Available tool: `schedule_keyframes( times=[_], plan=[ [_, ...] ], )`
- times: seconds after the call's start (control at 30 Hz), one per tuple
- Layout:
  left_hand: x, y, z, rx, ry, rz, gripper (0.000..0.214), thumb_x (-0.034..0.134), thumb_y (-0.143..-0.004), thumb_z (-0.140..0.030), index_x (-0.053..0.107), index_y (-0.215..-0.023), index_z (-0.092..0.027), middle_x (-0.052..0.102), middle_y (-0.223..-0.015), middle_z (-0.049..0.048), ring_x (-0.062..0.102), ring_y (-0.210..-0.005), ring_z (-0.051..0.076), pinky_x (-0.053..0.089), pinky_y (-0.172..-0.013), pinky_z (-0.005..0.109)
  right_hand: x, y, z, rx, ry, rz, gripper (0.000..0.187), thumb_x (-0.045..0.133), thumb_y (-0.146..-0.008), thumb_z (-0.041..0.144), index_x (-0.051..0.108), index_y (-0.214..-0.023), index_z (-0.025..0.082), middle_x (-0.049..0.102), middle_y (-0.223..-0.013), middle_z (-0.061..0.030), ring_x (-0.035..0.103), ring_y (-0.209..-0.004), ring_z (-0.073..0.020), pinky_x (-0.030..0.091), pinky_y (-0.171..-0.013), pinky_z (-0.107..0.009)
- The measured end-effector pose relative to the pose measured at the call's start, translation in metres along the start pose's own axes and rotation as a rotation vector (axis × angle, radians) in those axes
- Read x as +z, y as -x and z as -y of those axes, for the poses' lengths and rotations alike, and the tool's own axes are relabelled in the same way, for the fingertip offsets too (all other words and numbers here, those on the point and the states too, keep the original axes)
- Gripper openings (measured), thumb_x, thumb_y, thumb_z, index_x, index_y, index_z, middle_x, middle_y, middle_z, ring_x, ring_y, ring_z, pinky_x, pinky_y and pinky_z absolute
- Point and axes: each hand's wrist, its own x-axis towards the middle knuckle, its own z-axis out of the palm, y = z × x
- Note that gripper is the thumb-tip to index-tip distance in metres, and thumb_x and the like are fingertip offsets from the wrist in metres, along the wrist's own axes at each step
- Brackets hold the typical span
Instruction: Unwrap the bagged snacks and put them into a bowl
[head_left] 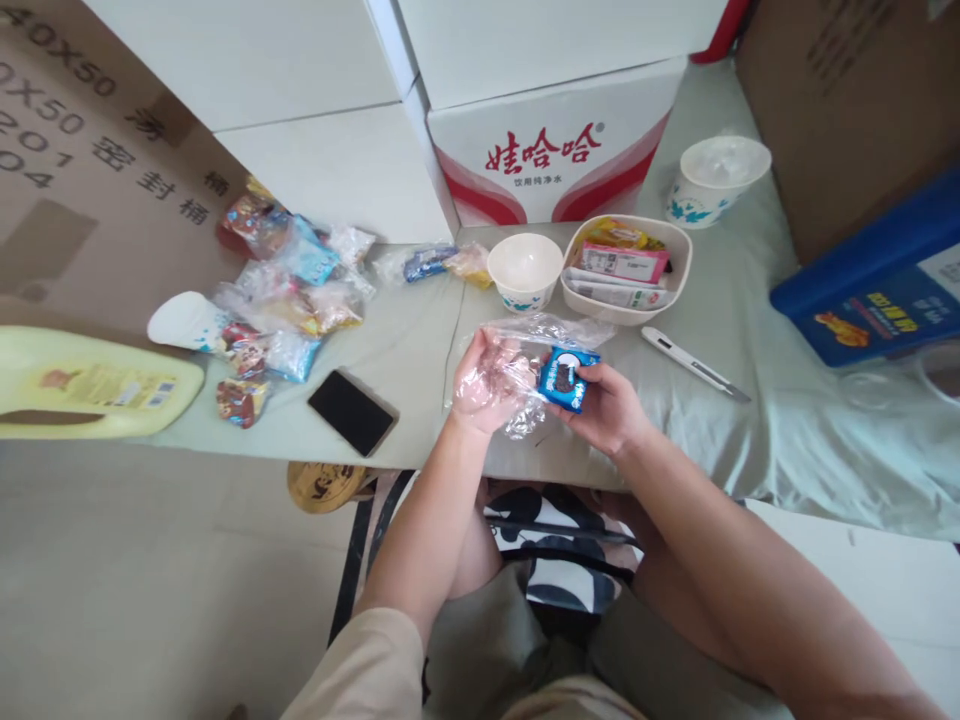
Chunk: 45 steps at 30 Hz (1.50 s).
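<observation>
Between the thumb and fingers of my right hand [611,408] is a small blue cookie packet [568,365] with a dark round cookie printed on it. My left hand [480,385] holds a crinkled clear plastic bag [525,420], whose film covers part of its fingers. The packet's left edge meets the bag; I cannot tell whether it is partly inside. Just beyond the hands stands a white paper bowl [525,270] with blue leaf prints. To its right, a cream basket [628,312] holds several packets.
A white utility knife [694,365] lies right of the hands, a black phone [352,412] left. Bagged snacks [300,290] pile up farther left near a tipped paper cup [187,322] and a yellow jug [97,385]. Another paper cup [694,195] stands back right, near a blue box [877,290].
</observation>
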Motion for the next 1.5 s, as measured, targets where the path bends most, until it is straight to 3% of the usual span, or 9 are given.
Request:
schedule_keyframes(
  times=[0.17,0.27,0.4,0.5,0.67,0.87,1.13,1.27,1.5],
  plan=[
    [-0.031,-0.008,0.001,0.442,-0.529,-0.101,0.049,0.068,-0.085,-0.07,0.07,-0.089,-0.021,0.056,-0.067,-0.0018,0.046,-0.053,0.009,0.032,-0.049,0.023,0.005,-0.013,-0.008,-0.163,-0.054,-0.135,0.024,0.065,-0.067,0.009,0.064,-0.085,0.024,0.073,-0.075,0.0055,0.069,-0.069,-0.0128,0.063,-0.069,-0.026],
    [-0.041,-0.008,-0.003,0.443,-0.646,-0.025,0.057,0.064,-0.083,-0.076,0.073,-0.094,-0.02,0.057,-0.065,-0.001,0.05,-0.056,0.01,0.034,-0.05,0.023,0.007,-0.016,0.001,-0.265,-0.113,-0.202,0.021,0.06,-0.07,0.011,0.063,-0.087,0.024,0.074,-0.077,0.0044,0.07,-0.07,-0.0143,0.063,-0.067,-0.028],
    [-0.04,0.0,-0.015,0.253,-0.437,0.15,0.056,0.071,-0.08,-0.072,0.073,-0.104,-0.022,0.055,-0.058,-0.0043,0.035,-0.043,0.006,0.024,-0.042,0.02,0.009,-0.013,0.01,-0.205,-0.08,-0.163,0.017,0.06,-0.079,0.03,0.067,-0.093,0.022,0.078,-0.085,-0.0019,0.071,-0.068,-0.0165,0.056,-0.05,-0.025],
    [-0.039,0.008,-0.033,0.142,-0.125,0.111,0.037,0.07,-0.089,-0.061,0.072,-0.104,-0.027,0.045,-0.052,-0.0079,0.025,-0.037,0.004,0.017,-0.037,0.018,0.009,-0.011,0.002,-0.08,0.121,-0.038,0.024,0.074,-0.075,0.033,0.069,-0.095,0.022,0.078,-0.086,-0.0012,0.068,-0.061,-0.0153,0.053,-0.045,-0.024],
    [-0.051,0.018,-0.067,0.173,0.304,-0.025,0.044,0.037,-0.108,-0.049,0.071,-0.09,-0.027,0.03,-0.052,-0.0086,0.007,-0.034,0.004,0.012,-0.034,0.019,0.009,-0.009,-0.021,-0.054,0.322,0.077,0.038,0.092,-0.062,0.028,0.066,-0.09,0.023,0.073,-0.078,0.0024,0.07,-0.067,-0.0176,0.06,-0.052,-0.029],
    [-0.057,0.019,-0.075,0.205,0.359,0.027,0.05,0.032,-0.109,-0.05,0.071,-0.088,-0.028,0.026,-0.053,-0.0087,0.001,-0.037,0.005,0.01,-0.035,0.02,0.012,-0.006,-0.028,-0.03,0.297,0.098,0.041,0.092,-0.061,0.029,0.06,-0.085,0.025,0.069,-0.069,0.0066,0.064,-0.056,-0.0136,0.053,-0.046,-0.024],
    [-0.056,0.02,-0.069,0.257,0.358,0.009,0.048,0.031,-0.109,-0.047,0.07,-0.088,-0.028,0.023,-0.051,-0.0089,0.0,-0.037,0.006,0.007,-0.033,0.021,0.015,-0.013,-0.038,-0.196,-0.015,-0.021,0.032,0.086,-0.061,0.028,0.061,-0.081,0.027,0.073,-0.074,0.0073,0.069,-0.077,-0.0185,0.062,-0.087,-0.047],
    [-0.07,0.019,-0.073,0.476,0.364,0.008,0.037,0.041,-0.108,-0.043,0.067,-0.088,-0.027,0.023,-0.049,-0.0103,-0.001,-0.036,0.005,0.008,-0.033,0.02,0.012,-0.01,-0.022,-0.342,-0.038,-0.041,0.023,0.082,-0.065,0.032,0.062,-0.076,0.028,0.072,-0.073,0.0078,0.069,-0.08,-0.017,0.058,-0.097,-0.045],
    [-0.067,0.014,-0.07,0.309,0.427,0.092,0.039,0.04,-0.109,-0.037,0.065,-0.081,-0.024,0.024,-0.047,-0.011,-0.006,-0.037,0.006,0.006,-0.032,0.021,0.023,0.035,0.061,-0.637,-0.092,-0.248,0.032,0.047,-0.097,0.047,0.07,-0.088,0.027,0.074,-0.084,-0.0032,0.071,-0.082,-0.0192,0.061,-0.078,-0.036]
  ],
)
